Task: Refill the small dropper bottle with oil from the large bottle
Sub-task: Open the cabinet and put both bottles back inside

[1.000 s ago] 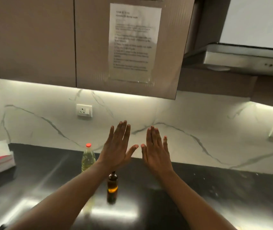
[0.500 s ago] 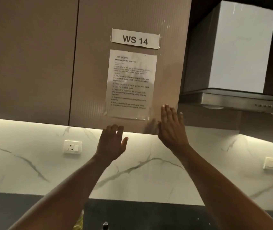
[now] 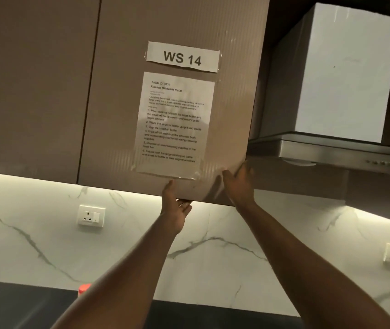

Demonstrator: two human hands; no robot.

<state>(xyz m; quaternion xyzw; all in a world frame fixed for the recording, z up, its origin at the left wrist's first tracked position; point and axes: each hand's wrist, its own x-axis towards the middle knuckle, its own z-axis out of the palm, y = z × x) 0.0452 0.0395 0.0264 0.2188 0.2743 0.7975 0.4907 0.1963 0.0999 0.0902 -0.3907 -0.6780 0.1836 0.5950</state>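
Up at the wall cabinet point(image 3: 165, 138), left hand point(image 3: 175, 205) and right hand point(image 3: 239, 184) spread wide, each grip empty. The large bottle's red cap point(image 3: 84, 287) peeks out on the counter point(image 3: 11, 305) far below, nearer the left hand; the dropper bottle is hidden.

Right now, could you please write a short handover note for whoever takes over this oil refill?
Left hand: empty, open, raised at the bottom edge of the upper cabinet.
Right hand: empty, open, flat against the cabinet door beside the instruction sheet.
Large bottle: only its red cap shows, on the dark counter, behind the left forearm. Dropper bottle: out of view.
Done: nothing visible; neither bottle is in hand.
Left: uncap both, pour, recap.
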